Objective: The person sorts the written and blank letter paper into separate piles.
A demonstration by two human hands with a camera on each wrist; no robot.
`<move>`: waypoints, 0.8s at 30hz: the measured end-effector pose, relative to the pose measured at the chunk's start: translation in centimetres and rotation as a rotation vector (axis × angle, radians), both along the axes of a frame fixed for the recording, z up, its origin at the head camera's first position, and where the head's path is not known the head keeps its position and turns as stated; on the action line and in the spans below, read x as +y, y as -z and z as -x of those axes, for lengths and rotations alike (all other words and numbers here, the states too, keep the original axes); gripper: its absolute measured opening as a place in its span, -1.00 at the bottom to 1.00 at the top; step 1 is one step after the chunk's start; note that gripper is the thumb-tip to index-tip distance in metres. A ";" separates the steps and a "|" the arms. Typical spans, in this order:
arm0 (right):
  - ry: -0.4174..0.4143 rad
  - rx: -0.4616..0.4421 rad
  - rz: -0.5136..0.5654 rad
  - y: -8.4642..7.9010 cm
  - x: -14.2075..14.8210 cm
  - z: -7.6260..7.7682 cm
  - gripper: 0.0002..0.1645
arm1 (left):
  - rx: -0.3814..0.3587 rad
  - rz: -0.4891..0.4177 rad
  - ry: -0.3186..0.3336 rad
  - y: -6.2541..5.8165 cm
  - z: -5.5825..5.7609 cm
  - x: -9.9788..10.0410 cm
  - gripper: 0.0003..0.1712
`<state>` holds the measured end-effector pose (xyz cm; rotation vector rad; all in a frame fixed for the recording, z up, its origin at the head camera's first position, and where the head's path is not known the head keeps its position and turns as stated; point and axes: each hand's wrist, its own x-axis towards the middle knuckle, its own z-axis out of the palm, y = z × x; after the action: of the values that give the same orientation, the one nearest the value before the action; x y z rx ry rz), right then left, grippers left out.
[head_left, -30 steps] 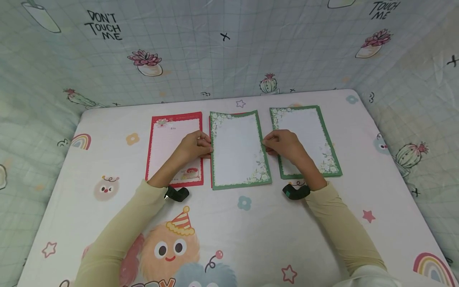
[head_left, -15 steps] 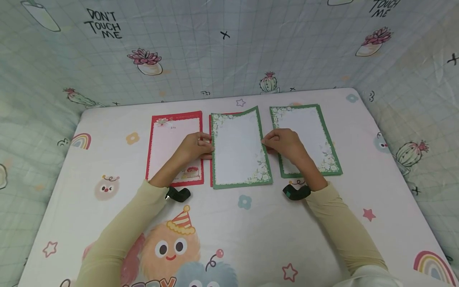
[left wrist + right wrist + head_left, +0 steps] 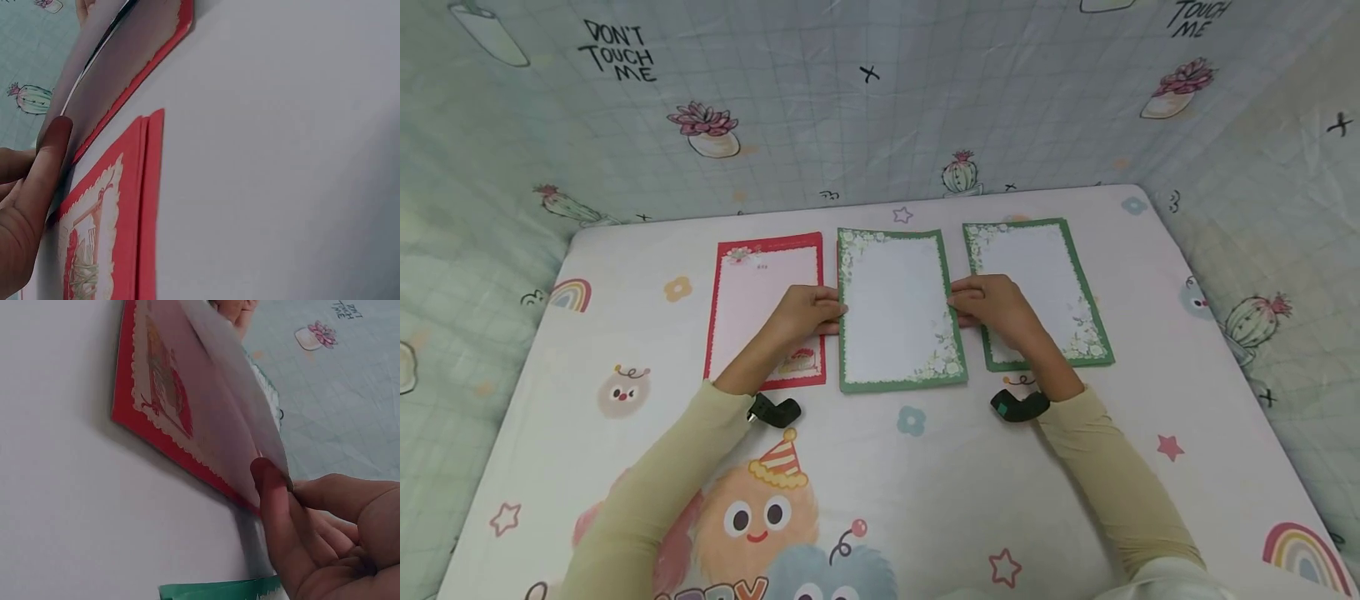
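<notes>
A white paper sheet with a green floral border (image 3: pixel 895 317) lies between my hands in the head view. My left hand (image 3: pixel 805 313) pinches its left edge, and my right hand (image 3: pixel 995 307) pinches the right edge between thumb and fingers. Both wrist views show the sheet raised over a red-bordered sheet (image 3: pixel 209 447), with a gap between them. From above, that red sheet is almost wholly covered. Left of it lies a small stack of red-bordered sheets (image 3: pixel 747 292), partly under my left hand. On the right, green-bordered sheets (image 3: pixel 1033 267) lie partly under my right hand.
The papers lie toward the back of a white table (image 3: pixel 940 500) printed with cartoon figures, stars and flowers. Behind and at the sides hangs a grid-patterned cloth (image 3: pixel 865 133) with cactus prints. Black wrist cameras (image 3: pixel 1021 403) sit close to the tabletop.
The green-bordered sheet has shifted slightly left, and its curled upper right corner has come down. It now covers more of the red sheet beneath. Both hands have kept their hold on its edges.
</notes>
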<state>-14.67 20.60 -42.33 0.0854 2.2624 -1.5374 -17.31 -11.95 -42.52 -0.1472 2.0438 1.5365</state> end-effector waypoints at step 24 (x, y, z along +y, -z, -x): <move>0.179 -0.019 0.287 0.3 -0.1 -0.7 -0.50 | 0.006 -0.270 -0.234 0.3 -1.2 -0.1 -0.54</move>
<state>-13.98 20.47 -42.62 0.2250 2.0415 -1.9287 -16.13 -12.03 -42.83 -0.2853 1.8517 1.9416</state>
